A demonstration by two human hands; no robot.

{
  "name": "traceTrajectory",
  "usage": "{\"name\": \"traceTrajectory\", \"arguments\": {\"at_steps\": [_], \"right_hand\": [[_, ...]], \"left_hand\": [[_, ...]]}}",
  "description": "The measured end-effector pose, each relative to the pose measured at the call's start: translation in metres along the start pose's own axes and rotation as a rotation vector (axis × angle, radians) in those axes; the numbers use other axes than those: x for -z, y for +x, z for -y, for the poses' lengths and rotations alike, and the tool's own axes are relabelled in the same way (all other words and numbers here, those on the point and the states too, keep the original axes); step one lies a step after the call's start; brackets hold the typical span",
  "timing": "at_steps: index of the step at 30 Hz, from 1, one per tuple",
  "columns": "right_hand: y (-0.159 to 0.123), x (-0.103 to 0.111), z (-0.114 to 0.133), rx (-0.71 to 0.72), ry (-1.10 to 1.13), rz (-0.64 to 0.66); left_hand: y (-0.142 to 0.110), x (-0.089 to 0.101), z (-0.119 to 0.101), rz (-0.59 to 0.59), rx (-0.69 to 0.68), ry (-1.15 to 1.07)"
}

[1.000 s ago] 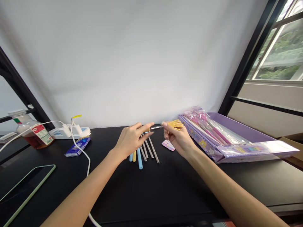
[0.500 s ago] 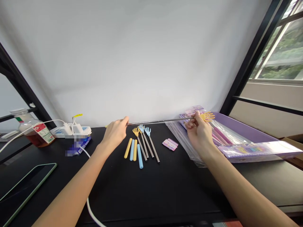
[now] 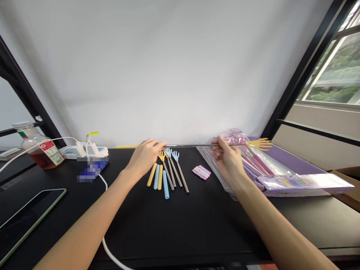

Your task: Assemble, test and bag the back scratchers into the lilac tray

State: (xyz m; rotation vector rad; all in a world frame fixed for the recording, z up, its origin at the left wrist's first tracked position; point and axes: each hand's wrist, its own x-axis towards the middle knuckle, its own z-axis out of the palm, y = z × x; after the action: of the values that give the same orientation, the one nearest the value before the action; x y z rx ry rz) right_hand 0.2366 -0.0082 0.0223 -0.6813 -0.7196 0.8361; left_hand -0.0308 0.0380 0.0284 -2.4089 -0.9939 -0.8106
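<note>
A telescopic back scratcher with a yellow claw and yellow handle is stretched out level between my hands, above the back of the table. My left hand is closed round it near the handle end. My right hand pinches the metal rod short of the claw. Below lie several metal rods with claw heads, among them a yellow-headed rod and a blue-headed rod. Left of these are loose handle tubes, such as a yellow tube and a blue tube. Small printed cards lie to their right.
On the right, a purple box holds bagged pink back scratchers, with clear plastic bags at its near side. At the left stand a bottle and a power strip, with a blue packet, a white cable and a phone.
The back scratcher has been drawn out from short to long as my hands moved apart. My right hand has since slid back from the claw along the rod.
</note>
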Motion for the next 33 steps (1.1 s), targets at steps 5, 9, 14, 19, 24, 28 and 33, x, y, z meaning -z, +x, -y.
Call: {"name": "traceTrajectory", "arguments": {"at_steps": [5, 9, 14, 19, 24, 28, 33], "right_hand": [[0.01, 0.008, 0.007, 0.095, 0.088, -0.122], [-0.003, 0.0, 0.003, 0.013, 0.136, 0.023], [-0.012, -0.006, 0.003, -0.067, 0.139, 0.164], [0.0, 0.004, 0.013, -0.014, 0.114, -0.056], [0.011, 0.009, 0.014, 0.109, 0.043, -0.166], [0.027, 0.031, 0.023, 0.12, 0.062, -0.291], [0.034, 0.047, 0.03, 0.094, 0.089, -0.252]], "left_hand": [[-0.001, 0.001, 0.011, 0.017, 0.104, 0.056], [0.007, 0.002, -0.011, -0.108, -0.015, 0.078], [0.01, 0.003, -0.035, -0.132, -0.189, 0.155], [0.007, 0.007, -0.032, -0.095, -0.133, 0.111], [0.006, 0.009, -0.019, 0.017, -0.015, 0.074], [0.001, 0.013, 0.006, 0.051, 0.088, 0.067], [0.001, 0.017, 0.01, 0.014, 0.084, 0.115]]}}
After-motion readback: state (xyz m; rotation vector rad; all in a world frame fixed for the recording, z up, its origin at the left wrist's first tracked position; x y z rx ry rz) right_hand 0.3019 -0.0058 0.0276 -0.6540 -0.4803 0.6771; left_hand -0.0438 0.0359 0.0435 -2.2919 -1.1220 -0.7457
